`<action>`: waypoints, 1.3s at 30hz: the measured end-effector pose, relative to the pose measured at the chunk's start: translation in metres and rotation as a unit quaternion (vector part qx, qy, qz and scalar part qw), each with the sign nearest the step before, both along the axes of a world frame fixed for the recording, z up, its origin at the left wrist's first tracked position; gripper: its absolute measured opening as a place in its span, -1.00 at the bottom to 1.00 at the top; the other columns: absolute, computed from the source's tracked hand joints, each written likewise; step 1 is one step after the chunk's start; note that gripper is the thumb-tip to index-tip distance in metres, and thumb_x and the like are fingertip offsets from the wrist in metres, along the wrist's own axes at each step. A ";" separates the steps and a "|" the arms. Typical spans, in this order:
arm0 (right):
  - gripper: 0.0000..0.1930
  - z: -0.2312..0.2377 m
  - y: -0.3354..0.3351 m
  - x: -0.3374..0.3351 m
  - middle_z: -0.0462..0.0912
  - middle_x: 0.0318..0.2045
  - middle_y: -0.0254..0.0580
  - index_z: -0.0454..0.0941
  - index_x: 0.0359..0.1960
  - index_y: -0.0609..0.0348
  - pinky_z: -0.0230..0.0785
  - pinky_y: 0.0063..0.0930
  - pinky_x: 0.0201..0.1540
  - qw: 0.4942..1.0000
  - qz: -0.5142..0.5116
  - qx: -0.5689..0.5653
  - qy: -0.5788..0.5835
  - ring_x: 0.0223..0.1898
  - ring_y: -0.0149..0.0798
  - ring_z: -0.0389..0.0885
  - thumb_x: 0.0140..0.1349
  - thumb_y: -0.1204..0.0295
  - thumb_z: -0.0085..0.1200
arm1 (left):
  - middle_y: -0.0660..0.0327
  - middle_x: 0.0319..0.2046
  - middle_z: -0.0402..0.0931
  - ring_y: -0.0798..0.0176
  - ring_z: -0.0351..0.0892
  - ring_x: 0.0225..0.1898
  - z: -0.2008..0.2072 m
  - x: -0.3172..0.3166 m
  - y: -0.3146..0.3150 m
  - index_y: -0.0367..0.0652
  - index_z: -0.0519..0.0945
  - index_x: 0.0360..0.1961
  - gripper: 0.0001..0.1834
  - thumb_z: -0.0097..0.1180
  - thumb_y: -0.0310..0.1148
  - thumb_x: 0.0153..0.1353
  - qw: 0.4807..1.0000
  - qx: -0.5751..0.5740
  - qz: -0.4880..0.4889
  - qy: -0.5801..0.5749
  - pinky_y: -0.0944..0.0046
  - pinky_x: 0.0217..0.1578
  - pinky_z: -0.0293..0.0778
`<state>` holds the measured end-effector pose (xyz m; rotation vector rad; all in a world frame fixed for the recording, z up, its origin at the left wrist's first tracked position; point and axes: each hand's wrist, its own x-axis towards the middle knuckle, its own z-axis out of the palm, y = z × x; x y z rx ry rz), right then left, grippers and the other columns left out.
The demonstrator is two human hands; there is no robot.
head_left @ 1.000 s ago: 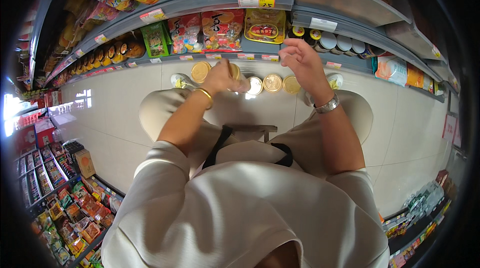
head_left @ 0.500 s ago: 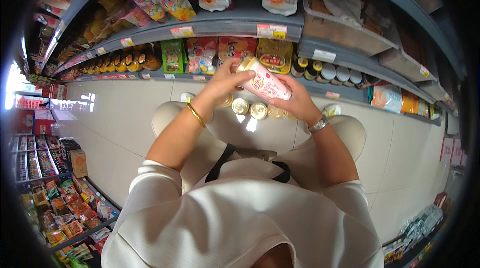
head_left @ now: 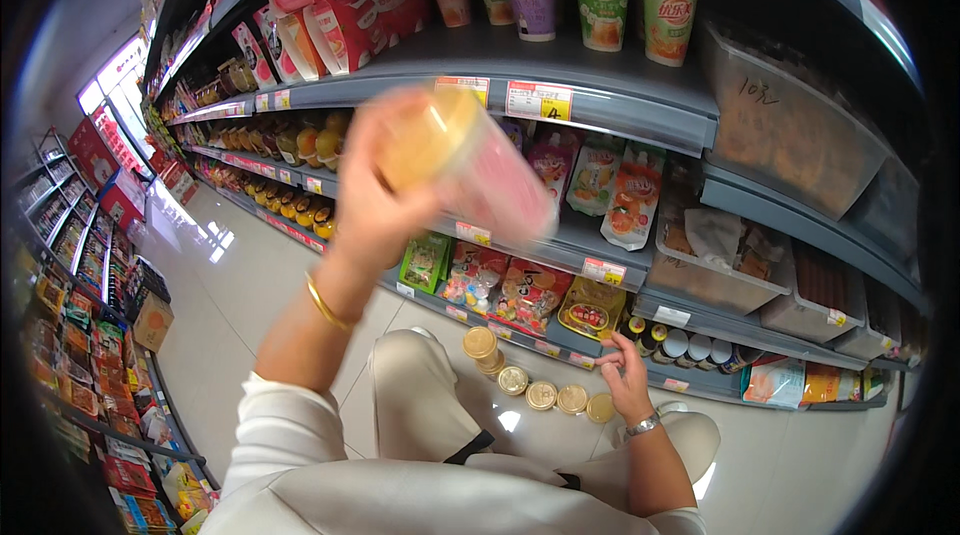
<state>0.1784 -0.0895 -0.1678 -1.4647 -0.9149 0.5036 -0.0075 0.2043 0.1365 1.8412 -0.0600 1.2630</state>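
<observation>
My left hand [head_left: 375,205] is raised in front of the shelves, wrapped round a pink paper cup [head_left: 490,190] with a yellowish lid. The cup is tilted, lid towards me, and blurred by motion. Low down, my right hand [head_left: 627,378] holds nothing, its fingers loosely bent and apart at the edge of the bottom shelf [head_left: 572,348]. Between my knees, several round gold-topped containers [head_left: 541,395] stand on the floor, those at the left seemingly stacked. Several upright paper cups, among them a purple cup [head_left: 533,0] and a green cup [head_left: 600,0], stand on the upper shelf [head_left: 400,75].
Clear plastic bins [head_left: 790,125] jut out at the right. Fruit pouches [head_left: 632,197] stand on the middle shelf; candy bags [head_left: 530,287] and jars [head_left: 675,345] line the bottom one. Behind my left side is a rack of packaged snacks [head_left: 75,365], with a cardboard box [head_left: 152,323] beside it.
My left hand has lifted the cup up and leftward towards the upper shelf. My right hand has let go of it and dropped to the bottom shelf. The view has tilted up.
</observation>
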 end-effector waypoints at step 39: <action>-0.34 0.014 0.022 -0.001 0.59 -0.01 -0.02 0.31 0.25 0.33 0.52 -0.42 -0.12 0.992 0.069 -0.099 -0.043 -0.24 -0.29 0.69 0.13 0.40 0.31 | 0.13 -0.05 0.56 0.28 0.53 -0.20 0.118 0.194 0.234 -0.14 0.40 0.29 -0.34 0.30 -0.42 0.14 0.980 0.029 0.109 0.162 0.28 -0.13 0.48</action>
